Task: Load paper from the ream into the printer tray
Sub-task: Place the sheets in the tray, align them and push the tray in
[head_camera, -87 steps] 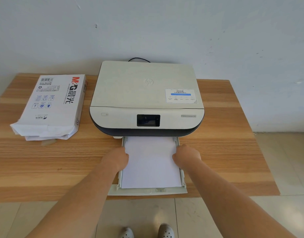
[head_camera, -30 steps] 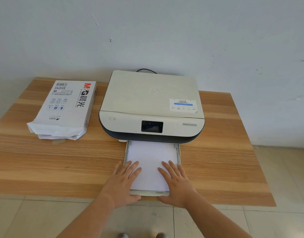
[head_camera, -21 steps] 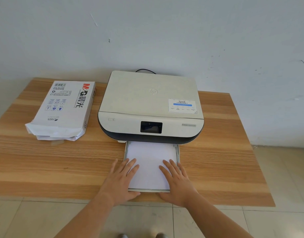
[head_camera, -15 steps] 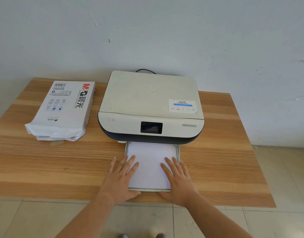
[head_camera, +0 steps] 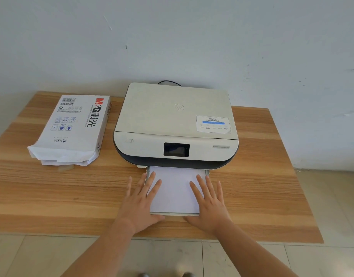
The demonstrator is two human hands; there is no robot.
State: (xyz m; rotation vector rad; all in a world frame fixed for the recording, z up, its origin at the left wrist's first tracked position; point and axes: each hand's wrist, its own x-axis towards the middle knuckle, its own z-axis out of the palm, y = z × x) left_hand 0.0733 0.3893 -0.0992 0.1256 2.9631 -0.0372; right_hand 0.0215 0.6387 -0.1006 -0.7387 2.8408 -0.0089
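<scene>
A cream printer with a dark base stands at the middle of the wooden table. Its paper tray sticks out in front, partly slid in, with a white paper stack lying in it. My left hand lies flat with spread fingers over the tray's left edge. Over the tray's right edge my right hand lies flat too, its palm at the front rim. Neither hand holds anything. At the left of the table lies the opened white ream, its torn end toward me.
A black cable runs out behind the printer against the pale wall. The table's front edge is just below my wrists, with tiled floor beneath and to the right.
The tray has slid farther into the printer under my flat hands, which moved forward with it. Earlier my hands were at the tray's sides with it pulled out far.
</scene>
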